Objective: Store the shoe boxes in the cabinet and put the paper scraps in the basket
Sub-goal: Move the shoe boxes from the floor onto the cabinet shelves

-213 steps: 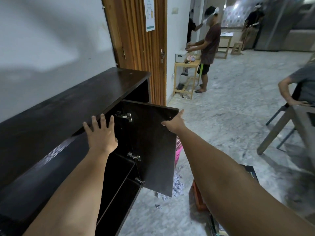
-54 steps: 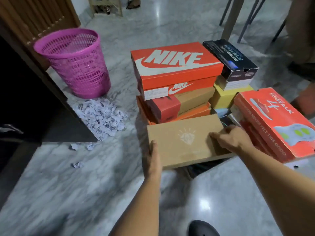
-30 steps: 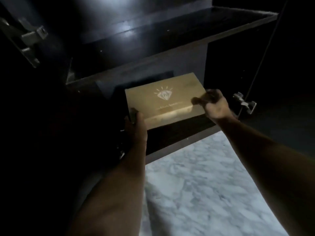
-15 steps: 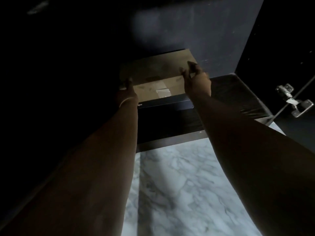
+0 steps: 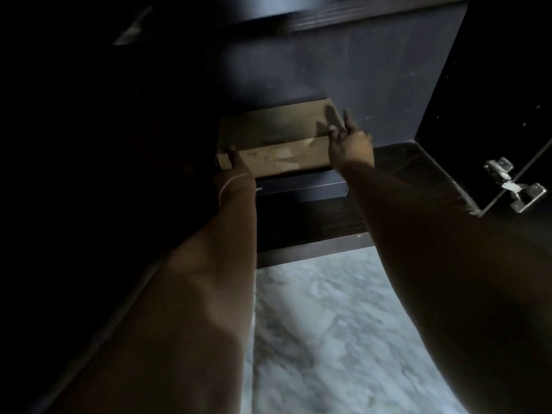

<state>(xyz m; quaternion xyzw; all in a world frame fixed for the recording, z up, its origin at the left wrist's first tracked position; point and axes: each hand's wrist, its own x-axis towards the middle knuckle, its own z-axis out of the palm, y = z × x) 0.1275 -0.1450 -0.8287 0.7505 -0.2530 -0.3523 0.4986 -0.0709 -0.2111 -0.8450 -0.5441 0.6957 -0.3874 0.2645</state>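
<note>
A brown cardboard shoe box [image 5: 277, 138] lies on top of a black shoe box [image 5: 301, 186] at the back of the dark cabinet's bottom shelf [image 5: 403, 174]. My left hand [image 5: 236, 165] is closed over the brown box's front left corner. My right hand [image 5: 349, 141] rests against the box's right end with its fingers spread and straight. Both arms reach into the cabinet from below. The paper scraps, the basket and the other shoe boxes are out of view.
The cabinet door stands open at the right, with its metal hinge [image 5: 513, 186] sticking out. An upper shelf [image 5: 358, 13] runs across the top. Marble floor [image 5: 328, 324] lies in front of the cabinet. The cabinet's left side is too dark to read.
I lifted the brown box from the floor pile, carried it into the cabinet and set it on the black box. My right hand's fingers have since spread apart.
</note>
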